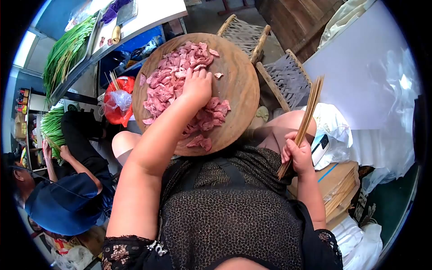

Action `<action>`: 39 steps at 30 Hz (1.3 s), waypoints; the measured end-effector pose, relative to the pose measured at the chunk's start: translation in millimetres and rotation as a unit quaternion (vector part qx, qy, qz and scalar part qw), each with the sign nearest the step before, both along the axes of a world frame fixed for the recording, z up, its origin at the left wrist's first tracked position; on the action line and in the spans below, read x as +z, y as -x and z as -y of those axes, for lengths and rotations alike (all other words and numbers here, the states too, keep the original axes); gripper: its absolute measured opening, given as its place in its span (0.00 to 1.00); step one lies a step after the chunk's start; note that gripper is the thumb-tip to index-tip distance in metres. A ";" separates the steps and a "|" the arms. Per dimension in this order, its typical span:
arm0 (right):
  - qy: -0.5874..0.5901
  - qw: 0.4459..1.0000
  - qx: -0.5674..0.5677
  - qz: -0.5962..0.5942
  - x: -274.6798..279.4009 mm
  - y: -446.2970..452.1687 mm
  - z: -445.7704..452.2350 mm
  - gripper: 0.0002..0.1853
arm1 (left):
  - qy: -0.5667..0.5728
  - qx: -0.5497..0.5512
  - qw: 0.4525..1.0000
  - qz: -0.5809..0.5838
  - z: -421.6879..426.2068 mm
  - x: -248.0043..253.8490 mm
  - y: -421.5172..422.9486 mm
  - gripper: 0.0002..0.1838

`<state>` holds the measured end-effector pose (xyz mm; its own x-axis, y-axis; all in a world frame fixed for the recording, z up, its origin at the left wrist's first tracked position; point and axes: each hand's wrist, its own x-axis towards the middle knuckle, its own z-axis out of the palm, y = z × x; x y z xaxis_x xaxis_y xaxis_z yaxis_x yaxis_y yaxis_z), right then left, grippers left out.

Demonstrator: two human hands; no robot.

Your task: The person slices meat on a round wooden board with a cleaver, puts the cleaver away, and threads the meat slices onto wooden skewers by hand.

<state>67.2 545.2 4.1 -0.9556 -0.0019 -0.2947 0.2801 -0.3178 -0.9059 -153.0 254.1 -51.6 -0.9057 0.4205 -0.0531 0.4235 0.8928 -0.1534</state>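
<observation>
Raw pink meat slices (168,76) lie in a loose heap on a round wooden board (238,90) in front of my body. My left hand (198,85) reaches over the heap, its fingers bent down and closed on a meat slice at the far side. Some slices below are hidden by my forearm. To the right, off the board, my right hand (298,153) grips a bundle of thin bamboo skewers (310,108) held steeply upright. Smaller groups of slices sit near the board's close edge.
Woven stools (283,76) stand beyond the board. At left, a person (67,198) handles green stalks (53,128) below a table (148,18) with more greens. A red plastic bag (119,101) is beside the board. A phone (320,148) and cardboard box (337,189) lie at right.
</observation>
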 end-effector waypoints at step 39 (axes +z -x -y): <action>0.057 0.998 -0.036 -0.011 -4.3 10.1 -7.5 0.06 | -0.035 0.061 0.997 0.011 6.1 4.6 73.4 0.26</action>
